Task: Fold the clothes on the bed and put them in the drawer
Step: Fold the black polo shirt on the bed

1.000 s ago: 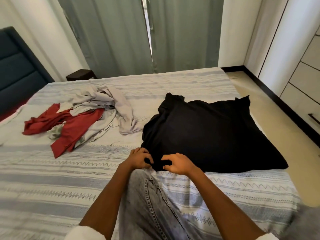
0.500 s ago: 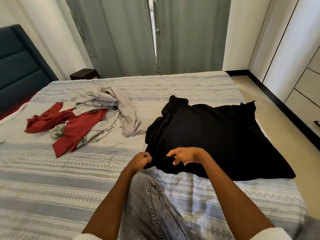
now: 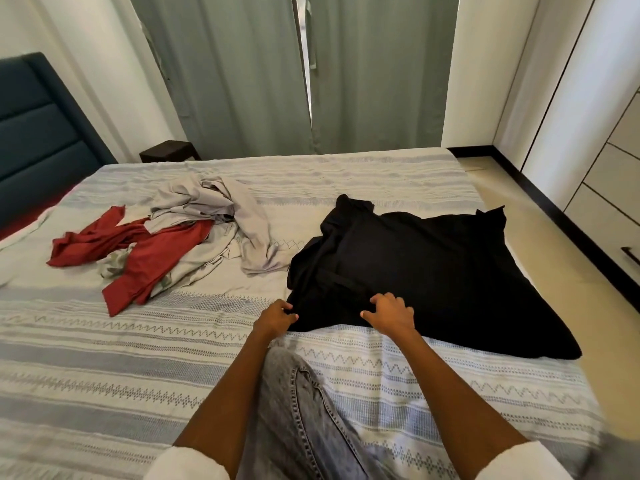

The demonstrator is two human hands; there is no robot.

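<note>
My left hand [image 3: 277, 315] pinches the near left corner of the black garment [image 3: 426, 271] while my right hand [image 3: 389, 311] rests on it, fingers loosely curled; I'm squaring it, and next comes folding it across.

Head view, down over bed [image 3: 104, 358]
</note>
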